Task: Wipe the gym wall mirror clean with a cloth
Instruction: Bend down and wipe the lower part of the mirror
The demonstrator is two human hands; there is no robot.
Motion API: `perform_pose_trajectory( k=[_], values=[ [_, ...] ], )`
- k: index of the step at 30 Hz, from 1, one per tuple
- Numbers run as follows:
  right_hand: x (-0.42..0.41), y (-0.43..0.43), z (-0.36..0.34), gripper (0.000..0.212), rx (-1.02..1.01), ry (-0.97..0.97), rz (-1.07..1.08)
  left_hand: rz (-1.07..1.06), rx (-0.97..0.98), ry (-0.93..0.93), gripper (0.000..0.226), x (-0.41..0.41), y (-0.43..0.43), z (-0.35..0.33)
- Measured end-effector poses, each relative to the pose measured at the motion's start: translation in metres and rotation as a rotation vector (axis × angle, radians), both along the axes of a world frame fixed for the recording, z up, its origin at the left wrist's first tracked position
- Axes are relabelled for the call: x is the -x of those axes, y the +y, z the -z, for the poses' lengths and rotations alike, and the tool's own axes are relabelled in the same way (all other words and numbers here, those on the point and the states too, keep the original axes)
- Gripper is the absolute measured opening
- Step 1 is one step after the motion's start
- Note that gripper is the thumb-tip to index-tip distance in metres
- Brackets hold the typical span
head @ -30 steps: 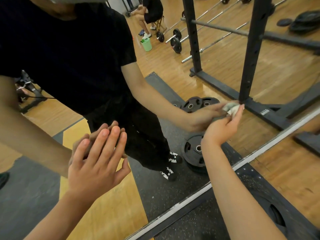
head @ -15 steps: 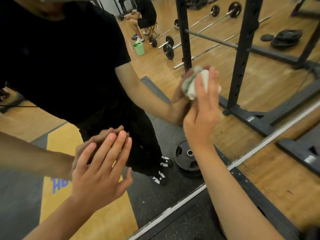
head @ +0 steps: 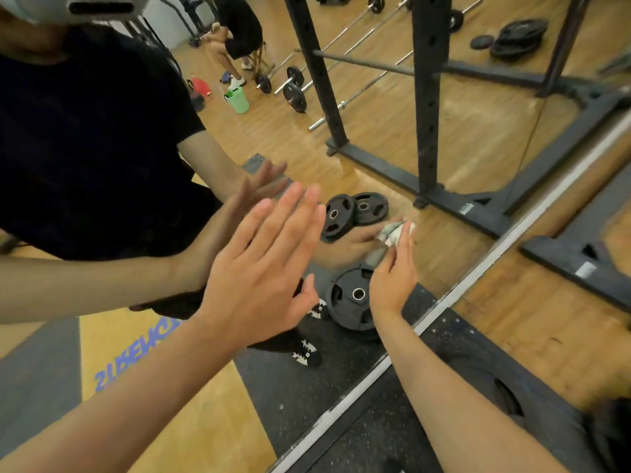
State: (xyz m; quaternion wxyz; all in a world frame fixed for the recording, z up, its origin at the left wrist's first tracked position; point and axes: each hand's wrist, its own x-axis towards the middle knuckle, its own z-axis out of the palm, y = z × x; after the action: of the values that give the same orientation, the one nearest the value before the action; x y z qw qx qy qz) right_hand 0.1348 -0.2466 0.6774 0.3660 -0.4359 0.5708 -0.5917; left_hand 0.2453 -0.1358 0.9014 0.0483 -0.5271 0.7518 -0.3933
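Observation:
The wall mirror [head: 375, 145] fills most of the view, down to its pale bottom strip [head: 454, 295]. My right hand [head: 392, 274] pinches a small crumpled white-grey cloth [head: 396, 232] and presses it against the low part of the glass. My left hand [head: 263, 268] is held flat with straight fingers in front of the mirror at the centre left; whether the palm touches the glass I cannot tell. Both hands and my dark-shirted body show as reflections behind them.
A dark rubber mat [head: 461, 353] and wood floor [head: 546, 329] run along the mirror's foot. A black rack base [head: 580, 264] stands at the right. Reflected are weight plates [head: 351, 298], a power rack, barbells, a green bucket [head: 237, 100] and a seated person.
My right hand swept the cloth up the glass, then back down to the low part. My left hand moved up and to the right.

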Motion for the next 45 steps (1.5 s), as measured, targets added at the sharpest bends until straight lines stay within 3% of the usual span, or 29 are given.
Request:
perform_pose_trajectory(
  k=[3, 6, 9, 12, 14, 16, 19, 21, 23, 26, 28, 30, 34, 36, 38, 41, 44, 45],
  values=[
    [0.012, 0.005, 0.031, 0.05, -0.426, -0.204, -0.003, -0.128, 0.051, -0.176, 0.082, 0.003, -0.022, 0.008],
    [0.004, -0.004, 0.001, 0.045, -0.492, -0.255, 0.111, -0.189, 0.111, -0.331, 0.083, -0.001, -0.027, 0.019],
    [-0.004, -0.024, -0.068, 0.044, -0.289, -0.333, 0.225, -0.197, 0.114, -0.344, 0.083, -0.002, -0.029, 0.022],
    [-0.005, -0.02, -0.139, 0.043, 0.232, -0.286, 0.094, -0.19, 0.116, -0.333, 0.081, -0.003, -0.029, 0.024],
    [-0.006, -0.025, -0.173, 0.041, 0.54, -0.142, 0.0, -0.181, 0.117, -0.335, 0.081, -0.004, -0.03, 0.023],
    [-0.004, -0.039, -0.188, 0.039, 0.675, 0.021, -0.015, -0.163, 0.117, -0.318, 0.081, -0.003, -0.03, 0.022],
    [0.002, -0.063, -0.151, 0.034, 0.762, 0.11, 0.012, -0.163, 0.146, -0.352, 0.081, -0.003, -0.03, 0.023],
    [0.008, -0.064, -0.105, 0.035, 0.687, 0.123, 0.037, -0.166, 0.149, -0.362, 0.08, -0.002, -0.031, 0.024],
    [0.014, -0.06, -0.065, 0.042, 0.454, 0.046, 0.029, -0.18, 0.149, -0.364, 0.08, -0.003, -0.032, 0.025],
    [0.025, -0.073, -0.054, 0.051, -0.077, -0.375, 0.15, -0.182, 0.124, -0.369, 0.08, -0.003, -0.032, 0.026],
    [0.031, -0.094, -0.075, 0.051, -0.24, -0.629, 0.249, -0.189, 0.115, -0.368, 0.082, -0.003, -0.032, 0.026],
    [0.027, -0.095, -0.118, 0.048, -0.095, -0.582, 0.238, -0.189, 0.114, -0.373, 0.083, -0.003, -0.032, 0.026],
    [-0.003, -0.045, -0.176, 0.049, 0.478, -0.21, 0.014, -0.185, 0.107, -0.327, 0.085, -0.003, -0.032, 0.025],
    [-0.005, -0.032, -0.163, 0.044, 0.8, 0.038, -0.128, -0.191, 0.106, -0.34, 0.088, -0.004, -0.031, 0.026],
    [0.0, -0.035, -0.113, 0.038, 0.878, 0.163, -0.161, -0.203, 0.116, -0.36, 0.091, -0.004, -0.031, 0.026],
    [0.012, -0.028, -0.044, 0.046, 0.443, 0.05, -0.111, -0.213, 0.143, -0.397, 0.089, -0.005, -0.031, 0.028],
    [0.017, -0.04, -0.049, 0.052, -0.273, -0.46, 0.086, -0.213, 0.147, -0.415, 0.088, -0.004, -0.031, 0.028],
    [0.017, -0.053, -0.062, 0.052, -0.386, -0.61, 0.167, -0.211, 0.149, -0.418, 0.088, -0.004, -0.031, 0.028]
  ],
)
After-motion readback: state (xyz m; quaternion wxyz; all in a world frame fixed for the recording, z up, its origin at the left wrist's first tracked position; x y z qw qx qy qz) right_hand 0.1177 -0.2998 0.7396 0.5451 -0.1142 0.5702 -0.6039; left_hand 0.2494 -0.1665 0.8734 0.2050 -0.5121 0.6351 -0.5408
